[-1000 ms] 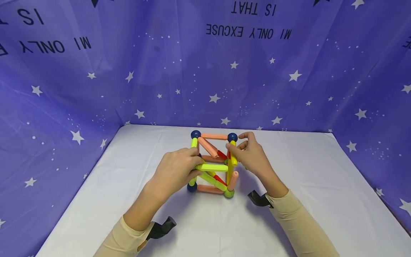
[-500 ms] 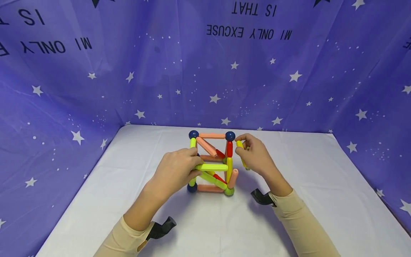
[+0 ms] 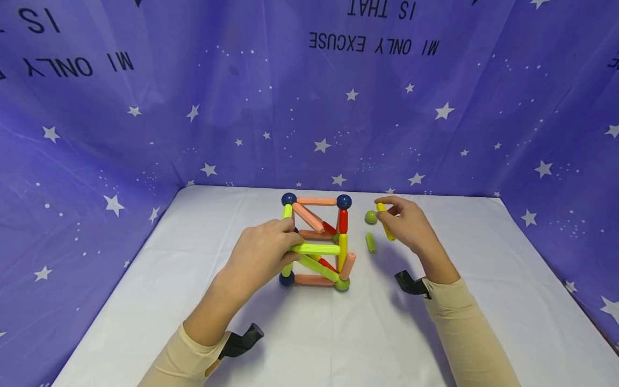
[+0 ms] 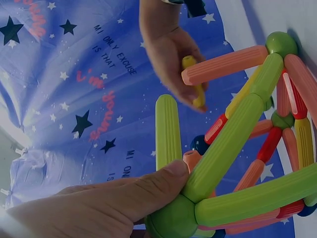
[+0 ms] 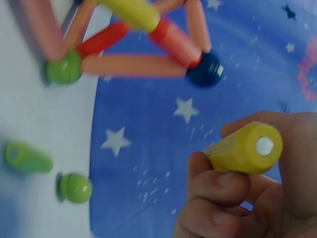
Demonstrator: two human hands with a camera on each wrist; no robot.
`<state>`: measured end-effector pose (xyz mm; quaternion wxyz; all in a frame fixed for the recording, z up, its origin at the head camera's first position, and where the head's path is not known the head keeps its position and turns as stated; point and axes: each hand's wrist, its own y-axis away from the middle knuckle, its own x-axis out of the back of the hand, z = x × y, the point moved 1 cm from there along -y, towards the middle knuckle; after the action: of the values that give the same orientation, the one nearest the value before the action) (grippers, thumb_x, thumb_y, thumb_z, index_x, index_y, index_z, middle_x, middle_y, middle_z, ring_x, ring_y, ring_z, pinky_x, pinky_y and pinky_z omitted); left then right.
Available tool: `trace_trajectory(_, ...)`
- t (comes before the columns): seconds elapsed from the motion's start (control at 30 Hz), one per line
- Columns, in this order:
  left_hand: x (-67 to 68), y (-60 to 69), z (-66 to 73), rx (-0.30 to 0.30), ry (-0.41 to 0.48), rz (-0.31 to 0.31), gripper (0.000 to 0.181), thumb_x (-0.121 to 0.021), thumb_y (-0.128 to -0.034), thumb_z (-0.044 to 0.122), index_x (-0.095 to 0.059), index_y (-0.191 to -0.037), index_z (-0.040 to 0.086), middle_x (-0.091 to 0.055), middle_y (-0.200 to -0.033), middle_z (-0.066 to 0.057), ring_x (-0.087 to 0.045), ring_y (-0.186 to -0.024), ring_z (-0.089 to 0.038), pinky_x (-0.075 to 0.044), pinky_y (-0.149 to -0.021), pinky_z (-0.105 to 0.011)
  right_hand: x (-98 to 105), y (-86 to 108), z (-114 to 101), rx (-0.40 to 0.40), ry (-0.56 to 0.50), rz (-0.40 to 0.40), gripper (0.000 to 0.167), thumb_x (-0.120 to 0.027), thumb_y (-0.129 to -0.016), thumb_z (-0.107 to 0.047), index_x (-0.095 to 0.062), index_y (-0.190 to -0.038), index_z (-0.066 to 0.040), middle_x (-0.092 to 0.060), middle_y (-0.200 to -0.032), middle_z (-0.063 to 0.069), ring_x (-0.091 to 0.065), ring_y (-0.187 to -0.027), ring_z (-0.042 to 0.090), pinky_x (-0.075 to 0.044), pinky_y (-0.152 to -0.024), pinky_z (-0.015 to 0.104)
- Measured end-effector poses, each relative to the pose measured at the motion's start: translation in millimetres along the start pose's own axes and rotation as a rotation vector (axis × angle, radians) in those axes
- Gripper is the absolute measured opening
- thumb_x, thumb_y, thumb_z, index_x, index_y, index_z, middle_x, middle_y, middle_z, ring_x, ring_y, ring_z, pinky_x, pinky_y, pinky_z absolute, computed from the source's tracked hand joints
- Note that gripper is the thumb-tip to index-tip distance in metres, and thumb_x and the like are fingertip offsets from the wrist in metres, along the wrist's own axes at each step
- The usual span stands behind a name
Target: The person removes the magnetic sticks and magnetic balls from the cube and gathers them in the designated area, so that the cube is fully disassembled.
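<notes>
A frame of magnetic rods and balls [image 3: 316,201] stands on the white table, with blue and green balls at its corners and orange, red, yellow and green rods between. My left hand [image 3: 258,250] holds it at its near left side. In the left wrist view, the thumb presses by a green ball [image 4: 173,220] from which several green rods run. Right of the frame, my right hand [image 3: 411,226] pinches a yellow magnetic rod [image 5: 247,148] between thumb and fingers, apart from the frame. The rod's round metal end faces the right wrist camera.
A loose green ball [image 3: 371,217] and a short green rod [image 3: 370,242] lie on the table [image 3: 464,236] between the frame and my right hand. A purple star-printed cloth [image 3: 271,97] hangs behind and along both sides.
My right hand has drawn the yellow rod away from the frame's upper right corner, off to the right. The loose green ball and short rod have come into sight. My left hand stays nearly in place.
</notes>
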<state>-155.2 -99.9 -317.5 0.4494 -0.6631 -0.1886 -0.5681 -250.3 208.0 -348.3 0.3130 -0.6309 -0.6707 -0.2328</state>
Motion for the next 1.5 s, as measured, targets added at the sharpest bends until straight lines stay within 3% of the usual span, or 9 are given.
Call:
trace_trajectory(0.1,0.5,1.8,-2.3,0.012,0.01,0.002,0.028,-0.088,-0.0714,0.027,-0.077,-0.096,0.022,-0.054,-0.082,0.01,-0.05,-0.071,-0.006,-0.044,-0.055,-0.021,1.3,-3.3,12.8,-0.039,0.037,-0.036,0.038,-0.059,-0.094,-0.028,-0.06,-0.132,-0.021,-0.064,-0.099,0.011,-0.059,-0.074,0.025,-0.047,-0.059,0.035)
trace_trajectory(0.3,1.1,4.7,-4.0,0.014,0.034,-0.002,0.027,-0.087,-0.0724,0.027,-0.077,-0.096,0.021,-0.054,-0.084,0.009,-0.051,-0.071,-0.007,-0.044,-0.055,-0.021,0.4,-6.6,34.0,-0.119,0.126,-0.159,0.045,-0.061,-0.094,-0.028,-0.057,-0.135,-0.009,-0.062,-0.101,0.013,-0.059,-0.08,0.024,-0.046,-0.068,0.036)
trace_trajectory(0.5,2.6,4.3,-5.8,0.007,0.031,0.014,0.027,-0.087,-0.0726,0.027,-0.077,-0.097,0.02,-0.054,-0.083,0.008,-0.051,-0.071,-0.007,-0.046,-0.056,-0.022,-3.2,-2.9,41.1,-0.162,0.174,-0.245,0.048,-0.064,-0.091,-0.027,-0.055,-0.132,-0.004,-0.062,-0.099,0.015,-0.059,-0.078,0.024,-0.047,-0.067,0.035)
trace_trajectory(0.7,3.8,3.1,-9.4,0.013,0.027,0.019,0.027,-0.088,-0.0723,0.026,-0.077,-0.096,0.019,-0.054,-0.082,0.008,-0.052,-0.07,-0.008,-0.045,-0.054,-0.023,-17.4,10.9,35.7,-0.222,0.182,-0.282,0.046,-0.072,-0.086,-0.026,-0.051,-0.115,0.002,-0.06,-0.093,0.014,-0.059,-0.069,0.021,-0.048,-0.06,0.031)
trace_trajectory(0.93,2.7,1.8,-10.0,0.015,0.028,0.007,0.024,-0.087,-0.0736,0.027,-0.077,-0.094,0.021,-0.053,-0.081,0.008,-0.05,-0.069,-0.008,-0.043,-0.053,-0.022,-43.1,27.9,31.7,-0.236,0.225,-0.34,0.036,-0.078,-0.08,-0.025,-0.053,-0.096,-0.003,-0.058,-0.079,0.009,-0.057,-0.062,0.02,-0.046,-0.054,0.029)
trace_trajectory(1.1,0.1,1.5,-7.9,0.001,0.037,-0.003,0.024,-0.086,-0.0746,0.027,-0.076,-0.095,0.022,-0.051,-0.081,0.009,-0.049,-0.069,-0.007,-0.043,-0.053,-0.022,-49.1,37.2,30.9,-0.255,0.281,-0.336,0.036,-0.079,-0.08,-0.028,-0.055,-0.091,-0.005,-0.058,-0.075,0.008,-0.057,-0.061,0.02,-0.044,-0.053,0.029)
trace_trajectory(1.27,0.5,1.0,-8.7,-0.003,0.056,-0.02,0.025,-0.085,-0.0755,0.028,-0.076,-0.098,0.024,-0.052,-0.084,0.009,-0.05,-0.07,-0.007,-0.043,-0.053,-0.023,-37.4,42.9,16.7,-0.269,0.384,-0.287,0.039,-0.072,-0.085,-0.039,-0.058,-0.095,-0.004,-0.058,-0.076,0.007,-0.054,-0.066,0.022,-0.042,-0.054,0.032)
trace_trajectory(1.4,1.8,0.8,-10.0,-0.003,0.073,-0.026,0.025,-0.085,-0.0758,0.028,-0.076,-0.099,0.023,-0.054,-0.086,0.008,-0.051,-0.071,-0.007,-0.044,-0.054,-0.023,-22.8,48.6,-5.8,-0.171,0.445,-0.197,0.037,-0.066,-0.088,-0.039,-0.063,-0.099,-0.004,-0.06,-0.076,0.005,-0.054,-0.066,0.022,-0.042,-0.054,0.033)
trace_trajectory(1.5,2.4,1.2,-10.9,0.001,0.087,-0.032,0.025,-0.085,-0.0761,0.028,-0.077,-0.099,0.022,-0.056,-0.087,0.008,-0.051,-0.073,-0.007,-0.044,-0.055,-0.023,-18.9,53.7,-26.0,-0.06,0.416,-0.109,0.028,-0.065,-0.089,-0.033,-0.064,-0.096,-0.007,-0.06,-0.075,0.003,-0.054,-0.062,0.021,-0.043,-0.053,0.033)
